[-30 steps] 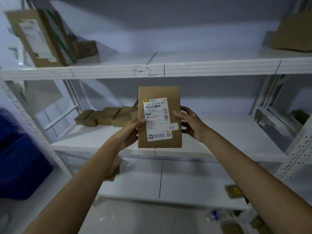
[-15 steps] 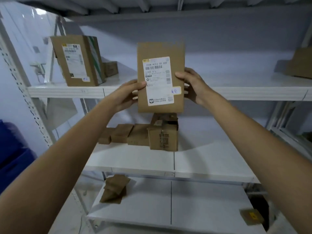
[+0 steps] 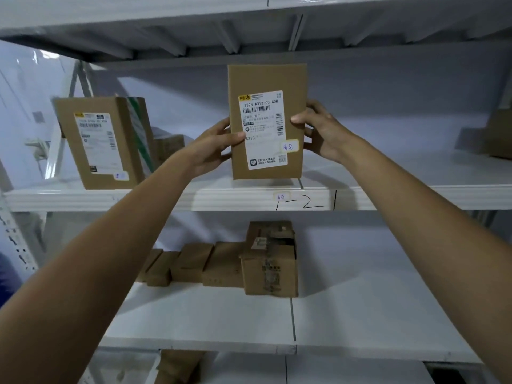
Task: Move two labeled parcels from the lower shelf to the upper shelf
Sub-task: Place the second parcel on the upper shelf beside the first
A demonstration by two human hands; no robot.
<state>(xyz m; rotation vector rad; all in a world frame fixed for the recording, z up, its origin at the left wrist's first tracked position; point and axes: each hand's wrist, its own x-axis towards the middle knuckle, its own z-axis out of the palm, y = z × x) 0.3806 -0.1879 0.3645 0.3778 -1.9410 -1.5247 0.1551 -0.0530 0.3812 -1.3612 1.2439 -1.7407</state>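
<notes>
Parcel (image 3: pixel 267 121) label: "332B A313-00 G08".

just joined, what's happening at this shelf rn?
A person holds a flat labeled parcel upright with both hands, left hand and right hand on its side edges, at the upper shelf marked "1-2". Whether its bottom edge touches the shelf is unclear. Another labeled parcel already stands further left on that shelf. Several brown boxes sit on the lower shelf.
</notes>
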